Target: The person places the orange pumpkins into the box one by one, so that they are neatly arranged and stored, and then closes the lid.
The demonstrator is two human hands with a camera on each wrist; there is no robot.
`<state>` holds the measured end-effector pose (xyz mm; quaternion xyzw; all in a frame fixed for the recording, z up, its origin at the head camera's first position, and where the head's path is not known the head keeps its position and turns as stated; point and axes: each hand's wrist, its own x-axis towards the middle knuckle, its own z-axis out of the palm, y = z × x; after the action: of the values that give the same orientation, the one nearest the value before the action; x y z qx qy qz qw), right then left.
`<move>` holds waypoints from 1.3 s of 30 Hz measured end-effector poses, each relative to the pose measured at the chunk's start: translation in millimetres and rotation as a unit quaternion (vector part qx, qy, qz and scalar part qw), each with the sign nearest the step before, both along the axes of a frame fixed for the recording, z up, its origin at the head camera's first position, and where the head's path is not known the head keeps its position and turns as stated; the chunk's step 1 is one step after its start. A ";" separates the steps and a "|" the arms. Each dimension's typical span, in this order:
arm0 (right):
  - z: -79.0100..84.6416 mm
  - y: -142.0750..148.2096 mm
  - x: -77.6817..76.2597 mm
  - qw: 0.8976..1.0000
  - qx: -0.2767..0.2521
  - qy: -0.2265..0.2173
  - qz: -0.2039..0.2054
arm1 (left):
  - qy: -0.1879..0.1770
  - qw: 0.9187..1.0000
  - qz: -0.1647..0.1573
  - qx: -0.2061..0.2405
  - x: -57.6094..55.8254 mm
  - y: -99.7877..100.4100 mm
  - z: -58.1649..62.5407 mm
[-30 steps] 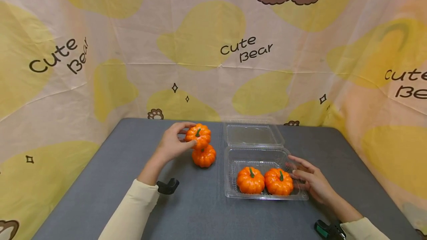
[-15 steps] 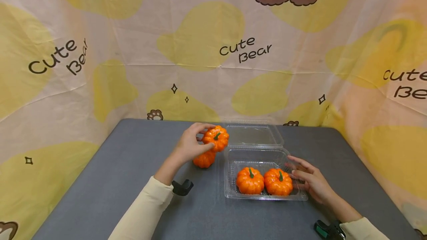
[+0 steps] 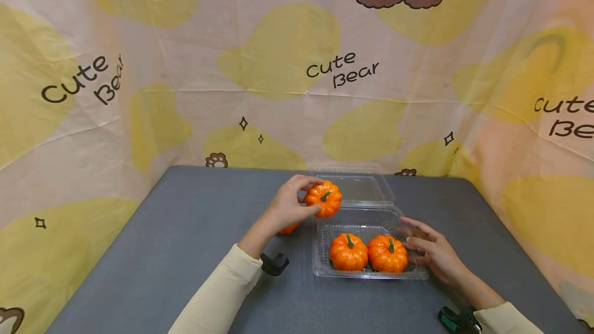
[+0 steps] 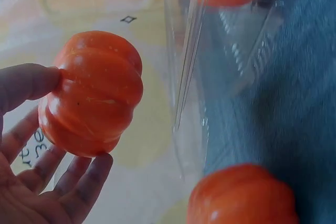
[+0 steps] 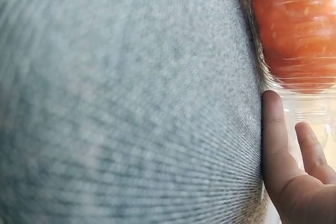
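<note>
My left hand (image 3: pixel 290 201) holds a small orange toy pumpkin (image 3: pixel 327 201) with a green stem, raised over the left back corner of a clear plastic clamshell box (image 3: pixel 366 216). In the left wrist view, thumb and fingertips grip the ribbed sides of this pumpkin (image 4: pixel 97 95). Two matching pumpkins sit side by side in the box, a left one (image 3: pixel 348 253) and a right one (image 3: pixel 389 254). Another pumpkin (image 3: pixel 290 229) lies on the table, mostly hidden behind my left hand. My right hand (image 3: pixel 438 252) rests against the box's right wall, its fingers (image 5: pixel 274 124) fairly straight.
The box's clear lid (image 3: pixel 353 189) lies folded back behind it on the grey table (image 3: pixel 195 231). A printed fabric backdrop (image 3: pixel 278 55) rises behind the table and along both sides.
My left hand has carried its pumpkin rightward, from above the table pumpkin to the box's left back corner. The right hand and the box have stayed in place.
</note>
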<state>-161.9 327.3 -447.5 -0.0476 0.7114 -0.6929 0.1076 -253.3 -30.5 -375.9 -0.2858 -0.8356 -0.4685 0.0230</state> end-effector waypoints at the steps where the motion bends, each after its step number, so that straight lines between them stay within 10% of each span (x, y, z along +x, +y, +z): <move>1: -0.3 0.3 -0.2 1.000 0.002 0.000 -0.001 | 0.002 1.000 -0.004 -0.002 0.5 3.4 -0.5; 17: -2.2 0.4 -2.7 1.000 0.005 -0.002 -0.004 | -0.009 0.997 -0.061 -0.038 1.5 51.2 -5.0; 39: -0.2 0.3 -1.9 1.000 0.022 -0.013 -0.011 | 0.067 0.978 -0.104 -0.169 -2.3 78.6 5.8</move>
<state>-163.8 327.6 -447.7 -0.0288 0.7255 -0.6787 0.1103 -255.6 48.1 -370.1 -0.4019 -0.8649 -0.3000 -0.0186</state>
